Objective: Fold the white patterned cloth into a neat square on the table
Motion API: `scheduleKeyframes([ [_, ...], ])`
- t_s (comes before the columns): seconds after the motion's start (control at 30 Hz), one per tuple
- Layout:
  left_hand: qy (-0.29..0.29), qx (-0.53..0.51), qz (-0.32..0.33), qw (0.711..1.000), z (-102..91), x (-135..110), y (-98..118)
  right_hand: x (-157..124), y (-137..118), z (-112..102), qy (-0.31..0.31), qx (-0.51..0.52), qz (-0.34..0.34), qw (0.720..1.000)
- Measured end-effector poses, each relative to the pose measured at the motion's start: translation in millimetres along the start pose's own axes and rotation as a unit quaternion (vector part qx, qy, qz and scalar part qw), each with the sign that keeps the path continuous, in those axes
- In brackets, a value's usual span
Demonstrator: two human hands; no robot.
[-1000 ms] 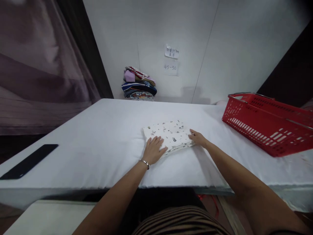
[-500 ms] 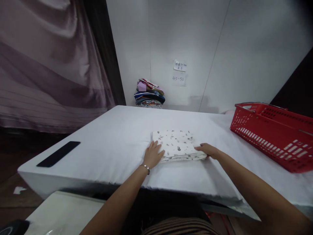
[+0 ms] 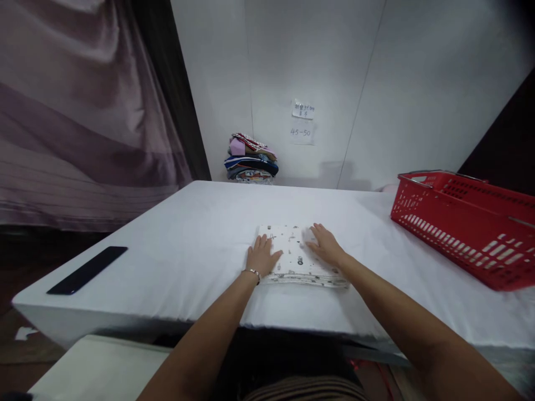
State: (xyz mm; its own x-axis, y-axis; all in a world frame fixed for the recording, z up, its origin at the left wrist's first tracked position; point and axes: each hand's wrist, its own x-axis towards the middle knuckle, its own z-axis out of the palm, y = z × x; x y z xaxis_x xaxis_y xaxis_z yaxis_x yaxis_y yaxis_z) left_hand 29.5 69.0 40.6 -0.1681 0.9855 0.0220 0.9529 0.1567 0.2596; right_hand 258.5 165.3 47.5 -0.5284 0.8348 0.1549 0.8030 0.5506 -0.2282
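A folded white cloth (image 3: pixel 295 253) with small dark printed figures lies flat near the front of the white-covered table. Its layers show along the near edge; I cannot tell what kind of garment or cloth it is. My left hand (image 3: pixel 261 257), with a bracelet at the wrist, rests on the cloth's left side with fingers spread. On the right part of the cloth lies my right hand (image 3: pixel 325 244), palm down, fingers stretched out and slightly apart. Neither hand grips anything.
A red plastic basket (image 3: pixel 463 228) stands at the table's right. At the left edge lies a dark flat slab (image 3: pixel 88 270). Folded clothes (image 3: pixel 252 159) are stacked behind the table (image 3: pixel 200 223) by the wall. A pale box-like surface (image 3: pixel 104 367) is below, front left.
My right hand has let go of the cloth's near right corner and moved up and left onto its top. The left hand stays at the left side. The view has shifted slightly.
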Motion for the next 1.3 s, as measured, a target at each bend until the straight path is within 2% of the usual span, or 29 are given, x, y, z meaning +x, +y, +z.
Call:
scheduleKeyframes([
  [0.1,-0.011,-0.008,0.005,1.000,8.3,0.5,-7.8,10.9,8.3,15.5,-0.060,-0.036,0.047,0.996],
  [0.17,-0.007,-0.014,0.010,1.000,9.3,-1.0,-9.3,12.9,16.7,23.2,-0.075,-0.035,0.066,0.994],
  [0.4,0.009,-0.044,0.014,0.999,8.0,-3.2,-7.9,13.9,21.1,23.9,-0.071,0.016,0.065,0.995],
  [0.53,0.063,-0.072,0.004,0.995,8.6,-6.9,-11.0,7.1,28.0,21.2,-0.004,0.157,0.110,0.981],
  [0.6,0.098,-0.092,-0.046,0.990,6.7,-10.2,-11.3,-2.2,35.0,20.6,0.033,0.202,0.158,0.966],
  [0.67,0.119,-0.109,-0.100,0.982,3.8,-13.3,-10.4,-14.6,41.3,18.6,0.042,0.234,0.205,0.949],
  [0.8,0.115,-0.129,-0.145,0.974,-0.7,-15.2,-7.2,-41.3,42.5,7.3,0.046,0.367,0.290,0.883],
  [0.97,0.053,-0.122,-0.155,0.979,-6.3,-11.7,-11.3,-67.6,26.6,-11.2,-0.040,0.507,0.342,0.790],
  [1.03,0.015,-0.130,-0.160,0.978,-10.9,-12.2,-15.7,-75.3,21.7,-14.6,-0.074,0.540,0.344,0.764],
  [1.17,-0.047,-0.151,-0.172,0.972,-18.6,-18.3,-22.9,-86.2,20.2,-13.0,-0.091,0.567,0.340,0.745],
  [1.3,-0.048,-0.149,-0.162,0.974,-16.2,-23.8,-25.5,-91.3,21.3,-9.2,-0.062,0.592,0.334,0.731],
])
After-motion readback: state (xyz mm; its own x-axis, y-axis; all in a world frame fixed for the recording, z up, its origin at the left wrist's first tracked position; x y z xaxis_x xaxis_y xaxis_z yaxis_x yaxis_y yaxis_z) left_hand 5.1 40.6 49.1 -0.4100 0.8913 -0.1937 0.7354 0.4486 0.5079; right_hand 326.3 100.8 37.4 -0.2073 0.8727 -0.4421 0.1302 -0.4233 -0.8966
